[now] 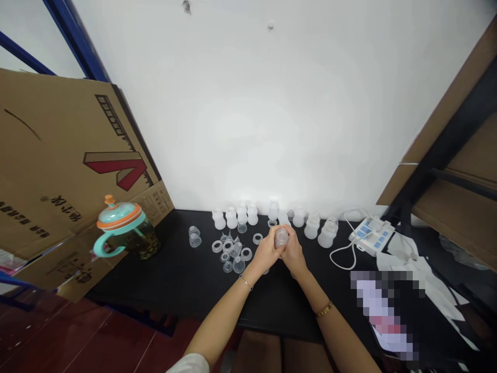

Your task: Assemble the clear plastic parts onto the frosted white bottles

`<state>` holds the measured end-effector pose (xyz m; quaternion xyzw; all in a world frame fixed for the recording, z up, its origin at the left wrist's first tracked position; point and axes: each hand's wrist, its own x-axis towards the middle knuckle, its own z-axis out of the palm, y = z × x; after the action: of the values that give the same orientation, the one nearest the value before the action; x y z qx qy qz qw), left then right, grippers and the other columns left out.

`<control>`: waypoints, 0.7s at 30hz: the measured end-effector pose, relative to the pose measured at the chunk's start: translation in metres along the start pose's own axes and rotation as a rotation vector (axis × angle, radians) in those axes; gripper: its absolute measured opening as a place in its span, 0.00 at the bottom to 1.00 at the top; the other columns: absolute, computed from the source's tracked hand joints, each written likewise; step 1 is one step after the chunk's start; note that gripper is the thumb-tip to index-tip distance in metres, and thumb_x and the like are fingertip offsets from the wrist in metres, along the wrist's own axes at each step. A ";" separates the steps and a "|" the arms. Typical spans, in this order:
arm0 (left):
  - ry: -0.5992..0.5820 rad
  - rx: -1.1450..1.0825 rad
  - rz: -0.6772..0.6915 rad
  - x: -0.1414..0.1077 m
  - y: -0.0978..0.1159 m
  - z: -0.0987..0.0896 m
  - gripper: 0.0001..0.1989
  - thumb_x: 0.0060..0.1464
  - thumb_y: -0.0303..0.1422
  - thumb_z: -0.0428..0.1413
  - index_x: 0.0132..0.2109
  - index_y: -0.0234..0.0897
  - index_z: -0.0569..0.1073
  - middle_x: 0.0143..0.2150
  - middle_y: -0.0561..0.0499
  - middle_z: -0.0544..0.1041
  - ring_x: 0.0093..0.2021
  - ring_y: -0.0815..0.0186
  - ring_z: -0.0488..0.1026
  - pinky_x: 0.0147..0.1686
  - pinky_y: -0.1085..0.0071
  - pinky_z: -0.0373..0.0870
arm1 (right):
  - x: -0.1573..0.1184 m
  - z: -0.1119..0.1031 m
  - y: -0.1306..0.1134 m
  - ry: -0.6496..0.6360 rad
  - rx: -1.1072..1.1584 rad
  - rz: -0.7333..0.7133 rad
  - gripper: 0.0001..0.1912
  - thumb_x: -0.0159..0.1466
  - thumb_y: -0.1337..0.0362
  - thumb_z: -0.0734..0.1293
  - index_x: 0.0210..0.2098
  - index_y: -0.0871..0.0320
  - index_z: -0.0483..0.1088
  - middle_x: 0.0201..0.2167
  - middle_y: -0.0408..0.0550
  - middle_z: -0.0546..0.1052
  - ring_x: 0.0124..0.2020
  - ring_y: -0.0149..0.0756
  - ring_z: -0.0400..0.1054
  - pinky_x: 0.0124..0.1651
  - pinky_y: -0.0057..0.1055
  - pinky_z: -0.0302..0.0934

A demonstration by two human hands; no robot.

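A baby bottle with a clear dome cap (281,237) is clasped between my two hands, its top facing up toward me. Closed around its left side is my left hand (267,254); my right hand (294,253) wraps the right side. The hands hide most of the bottle's body. Just left of them lie loose collar rings (246,254) and translucent silicone nipples (238,265). Behind, along the wall, stand several frosted bottles (219,219) without caps. Capped bottles (327,233) stand to the right. Clear dome caps (194,240) sit farther left.
A teal-lidded jug (128,230) stands at the left of the black table (174,290), beside a big cardboard box (50,155). On the right are a white power strip (373,235) with a looping cable, a pixelated phone-like object (384,321) and crumpled white sheets (411,264).
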<state>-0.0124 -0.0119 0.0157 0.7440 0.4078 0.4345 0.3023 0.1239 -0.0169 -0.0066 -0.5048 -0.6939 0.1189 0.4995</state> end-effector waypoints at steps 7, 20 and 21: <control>-0.023 0.045 0.012 0.000 0.002 -0.002 0.28 0.57 0.27 0.57 0.63 0.44 0.60 0.51 0.47 0.79 0.41 0.60 0.79 0.43 0.65 0.73 | 0.001 -0.001 -0.001 0.011 -0.003 -0.014 0.28 0.64 0.59 0.64 0.62 0.55 0.60 0.63 0.57 0.69 0.62 0.48 0.68 0.54 0.45 0.72; 0.010 0.301 0.112 -0.002 -0.001 0.002 0.32 0.64 0.31 0.54 0.72 0.43 0.53 0.67 0.43 0.70 0.60 0.55 0.74 0.58 0.58 0.72 | 0.000 -0.002 -0.005 0.000 -0.112 0.048 0.31 0.65 0.62 0.62 0.68 0.51 0.58 0.62 0.54 0.70 0.56 0.48 0.72 0.48 0.40 0.73; 0.011 0.326 0.135 -0.002 -0.001 0.002 0.32 0.65 0.33 0.54 0.72 0.42 0.53 0.68 0.42 0.69 0.62 0.55 0.73 0.59 0.58 0.71 | 0.001 -0.003 -0.005 -0.009 -0.136 0.061 0.32 0.66 0.61 0.62 0.69 0.51 0.57 0.62 0.54 0.71 0.57 0.48 0.72 0.48 0.39 0.73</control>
<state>-0.0112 -0.0130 0.0129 0.8064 0.4237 0.3861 0.1454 0.1231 -0.0193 -0.0014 -0.5579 -0.6869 0.0890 0.4572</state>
